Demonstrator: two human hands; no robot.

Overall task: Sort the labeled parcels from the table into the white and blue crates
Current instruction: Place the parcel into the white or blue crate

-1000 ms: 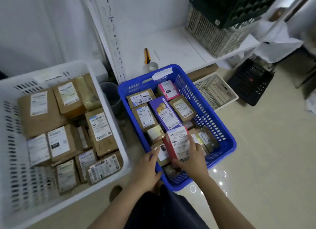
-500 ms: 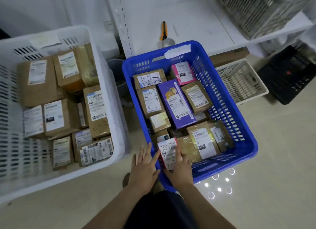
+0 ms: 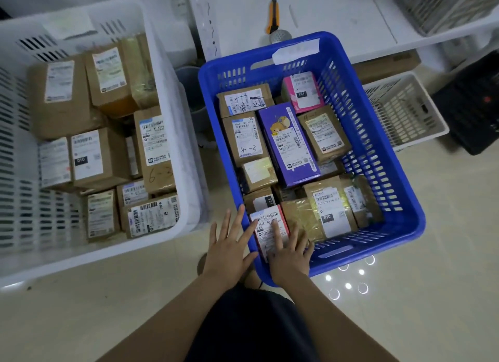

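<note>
right hand [image 3: 290,253] is pressing flat, fingers straight, on the red-edged parcel [image 3: 266,224], seating it in the blue crate's [image 3: 372,135] near left corner. left hand [image 3: 229,251] is spreading open beside the rim, holding nothing. placing is seemingly finishing; the next move is calling for letting go and fetching another parcel.

There are two hands, the left hand [image 3: 229,251] and the right hand [image 3: 290,259]. One big white plastic crate [image 3: 172,97] has about ten brown cardboard parcels [image 3: 62,99] in it. One blue plastic crate [image 3: 378,145] has about nine brown taped parcels [image 3: 247,137], one purple box with a bear picture [image 3: 289,145], one pink box [image 3: 302,91] and one red and white box [image 3: 267,226]. On the white bench [image 3: 337,16] lie one orange and black knife [image 3: 272,16] and one roll of tape [image 3: 280,36].
</note>
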